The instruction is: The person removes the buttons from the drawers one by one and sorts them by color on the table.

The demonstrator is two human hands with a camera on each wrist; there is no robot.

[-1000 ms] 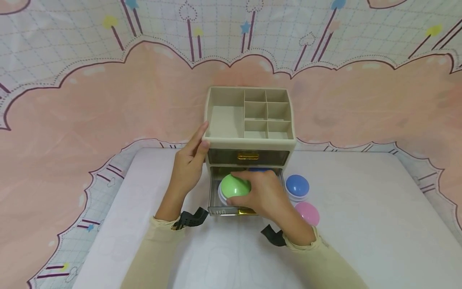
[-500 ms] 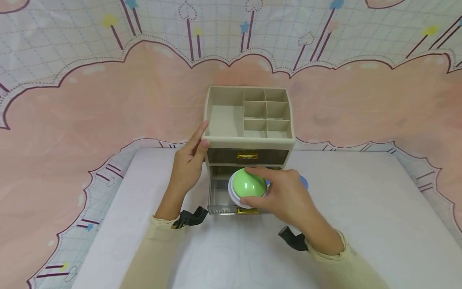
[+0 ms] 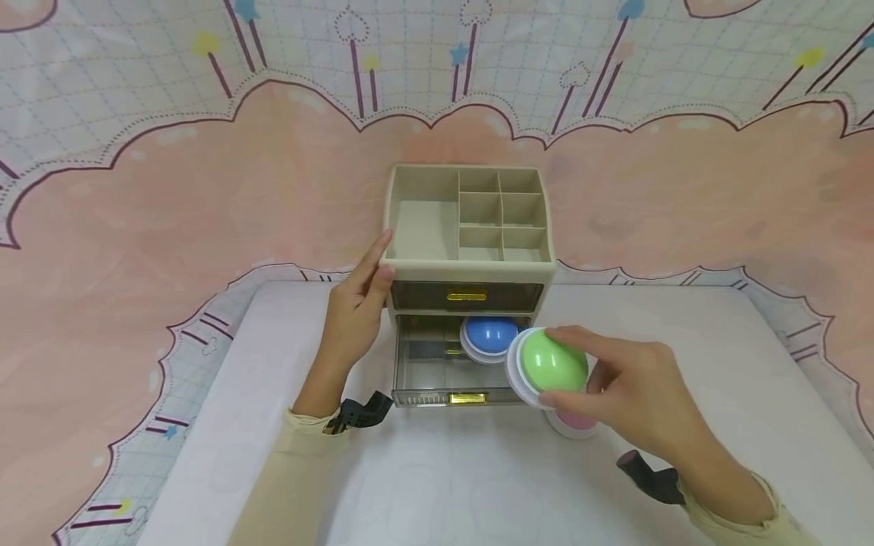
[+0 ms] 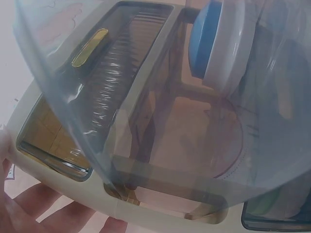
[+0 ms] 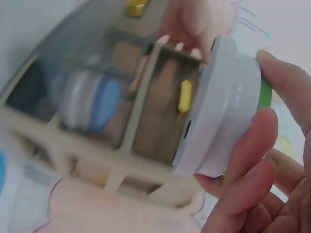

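Note:
My right hand (image 3: 556,368) grips a green dome with a white base (image 3: 539,362), tilted, just above the table at the right front corner of the open lower drawer (image 3: 426,371). In the right wrist view my fingers (image 5: 252,160) curl round that white base (image 5: 223,111). A blue dome (image 3: 488,334) sits in the drawer, also visible as a blue dome (image 4: 214,43) through the clear drawer wall. My left hand (image 3: 382,256) rests flat against the left side of the beige organizer (image 3: 423,220), fingers (image 4: 43,213) straight.
A pink dome (image 3: 578,422) lies on the white table (image 3: 683,364) under my right hand. The upper drawer with its gold handle (image 3: 467,296) is closed. The organizer's top compartments hold nothing. A pink patterned backdrop hangs behind.
My right hand has carried the green dome from over the open drawer out to the right, uncovering the blue dome inside. My left hand has stayed on the organizer.

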